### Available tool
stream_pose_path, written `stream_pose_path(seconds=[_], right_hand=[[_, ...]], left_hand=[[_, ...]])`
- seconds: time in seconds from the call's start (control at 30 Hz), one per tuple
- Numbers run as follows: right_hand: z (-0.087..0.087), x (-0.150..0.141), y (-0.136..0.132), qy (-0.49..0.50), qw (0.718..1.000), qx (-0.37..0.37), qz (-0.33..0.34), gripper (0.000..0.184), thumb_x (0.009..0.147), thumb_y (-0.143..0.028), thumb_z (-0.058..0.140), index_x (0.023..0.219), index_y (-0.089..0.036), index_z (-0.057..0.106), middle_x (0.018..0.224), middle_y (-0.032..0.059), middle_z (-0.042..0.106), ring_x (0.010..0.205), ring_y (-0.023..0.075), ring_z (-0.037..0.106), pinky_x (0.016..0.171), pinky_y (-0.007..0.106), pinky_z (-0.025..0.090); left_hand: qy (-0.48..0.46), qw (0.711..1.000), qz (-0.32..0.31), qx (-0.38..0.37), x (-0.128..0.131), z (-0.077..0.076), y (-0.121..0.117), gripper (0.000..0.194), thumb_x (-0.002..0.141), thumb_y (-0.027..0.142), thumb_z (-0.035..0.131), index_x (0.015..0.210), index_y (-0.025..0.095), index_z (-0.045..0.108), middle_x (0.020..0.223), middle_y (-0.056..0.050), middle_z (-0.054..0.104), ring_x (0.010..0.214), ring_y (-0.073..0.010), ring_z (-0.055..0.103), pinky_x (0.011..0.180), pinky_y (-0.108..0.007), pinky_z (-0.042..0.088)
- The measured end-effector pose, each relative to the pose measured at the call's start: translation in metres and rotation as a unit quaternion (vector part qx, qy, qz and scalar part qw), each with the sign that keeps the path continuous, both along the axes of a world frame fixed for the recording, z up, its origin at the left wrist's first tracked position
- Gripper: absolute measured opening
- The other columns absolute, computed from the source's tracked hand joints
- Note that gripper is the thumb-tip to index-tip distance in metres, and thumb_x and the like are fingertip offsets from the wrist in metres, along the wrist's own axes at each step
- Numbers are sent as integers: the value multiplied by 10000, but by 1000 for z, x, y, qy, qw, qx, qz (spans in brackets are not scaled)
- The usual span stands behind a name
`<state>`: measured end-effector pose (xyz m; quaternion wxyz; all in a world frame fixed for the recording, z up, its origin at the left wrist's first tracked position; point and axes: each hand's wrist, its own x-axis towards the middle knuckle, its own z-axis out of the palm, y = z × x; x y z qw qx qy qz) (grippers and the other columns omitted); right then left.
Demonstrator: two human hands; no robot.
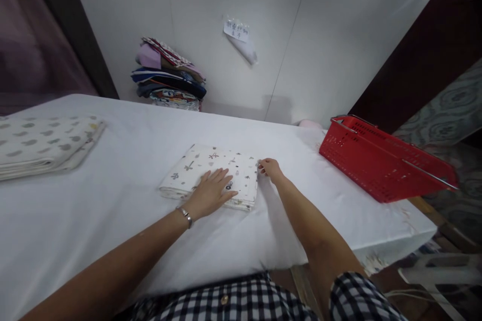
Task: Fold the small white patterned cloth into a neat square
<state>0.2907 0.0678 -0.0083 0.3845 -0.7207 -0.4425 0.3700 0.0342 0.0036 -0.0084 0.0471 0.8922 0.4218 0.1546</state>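
A folded white cloth [241,170] with small grey and dark prints lies in the middle of the table, its layers stacked into a flat rectangle. My left hand [211,191] rests flat on top of it, fingers stretched out, with a metal bracelet at the wrist. At the cloth's right edge, my right hand [269,168] has its fingers pinched on the border near the far corner. Another folded cloth [45,140], white with grey spots, lies at the far left of the table.
A red plastic basket [384,160] with metal handles stands at the table's right end. Behind the table's far edge rises a pile of folded fabrics [169,77] against the wall. A paper note [236,30] hangs there. White sheeting covers the table [124,160].
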Motion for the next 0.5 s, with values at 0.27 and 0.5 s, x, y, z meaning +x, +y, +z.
stream_pose_path(seconds=[0.27, 0.5], right_hand=[[-16, -1, 18, -78, 997, 2, 7, 213, 739, -333, 584, 627, -153, 558, 502, -21, 549, 412, 69, 453, 404, 182, 315], [-22, 0, 11, -172, 985, 15, 14, 256, 770, -328, 501, 687, -129, 639, 596, 43, 624, 620, 152, 582, 595, 233, 426]], left_hand=[[12, 998, -33, 59, 12, -28, -6, 607, 858, 616, 306, 1319, 249, 450, 1423, -77, 393, 1322, -274, 300, 1067, -496, 187], [14, 997, -24, 65, 12, -28, -9, 602, 858, 602, 327, 1327, 240, 436, 1417, -79, 400, 1325, -275, 294, 1068, -495, 190]])
